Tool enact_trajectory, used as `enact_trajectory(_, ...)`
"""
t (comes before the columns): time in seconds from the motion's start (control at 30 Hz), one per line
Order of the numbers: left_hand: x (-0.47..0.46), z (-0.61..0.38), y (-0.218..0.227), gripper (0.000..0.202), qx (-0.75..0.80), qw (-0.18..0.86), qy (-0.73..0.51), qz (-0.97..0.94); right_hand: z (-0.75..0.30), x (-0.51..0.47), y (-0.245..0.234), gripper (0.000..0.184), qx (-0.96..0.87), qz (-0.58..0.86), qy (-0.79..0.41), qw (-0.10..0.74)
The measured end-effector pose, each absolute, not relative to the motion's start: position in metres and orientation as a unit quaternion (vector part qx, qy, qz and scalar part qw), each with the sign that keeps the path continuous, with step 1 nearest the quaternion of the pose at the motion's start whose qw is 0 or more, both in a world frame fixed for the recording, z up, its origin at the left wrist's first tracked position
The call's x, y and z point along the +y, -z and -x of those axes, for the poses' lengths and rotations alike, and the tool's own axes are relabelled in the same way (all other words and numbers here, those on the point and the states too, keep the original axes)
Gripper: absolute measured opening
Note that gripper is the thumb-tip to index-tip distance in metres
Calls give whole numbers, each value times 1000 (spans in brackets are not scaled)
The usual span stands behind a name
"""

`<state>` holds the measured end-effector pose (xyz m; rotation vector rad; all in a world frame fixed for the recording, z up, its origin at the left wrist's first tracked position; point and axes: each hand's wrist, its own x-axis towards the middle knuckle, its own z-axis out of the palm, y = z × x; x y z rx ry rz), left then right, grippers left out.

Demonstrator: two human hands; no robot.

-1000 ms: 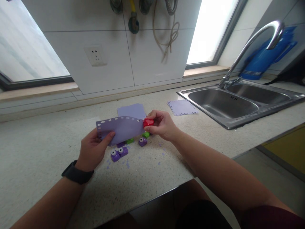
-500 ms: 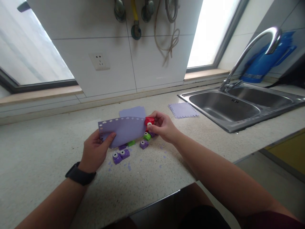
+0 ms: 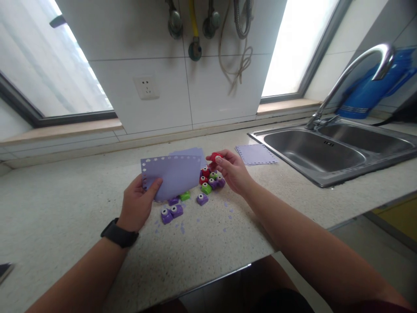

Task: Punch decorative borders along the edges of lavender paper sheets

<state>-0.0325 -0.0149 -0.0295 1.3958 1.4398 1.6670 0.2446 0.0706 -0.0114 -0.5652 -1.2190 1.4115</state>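
Paper held over counter, left end pinched between left hand thumb and fingers. Right hand fingertips grip red punch, just off the right edge. Step looks like edge punching; another cut would need edge fed into punch. Pale purple, perforated along top and left.

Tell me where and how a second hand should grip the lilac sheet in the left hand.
Probably the right edge of the lilac sheet, pinched from the right, thumb in front: it is unsupported and looks unpunched, while the top and left are punched and the left hand grips the lower left. The right hand, nearest, holds a red craft punch.
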Motion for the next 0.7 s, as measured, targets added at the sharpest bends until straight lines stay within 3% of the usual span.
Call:
enact_trajectory(0.33,-6,38,41,45,467,344,-662,-475,-250,82,21,27,-584,286,-512,562)
enact_trajectory(0.57,2,36,43,36,400,403,-715,-409,-253,75,16,34,-671,309,-476,476)
enact_trajectory(0.7,6,39,45,39,401,409,-723,-387,-255,71,14,34,-753,336,-376,423)
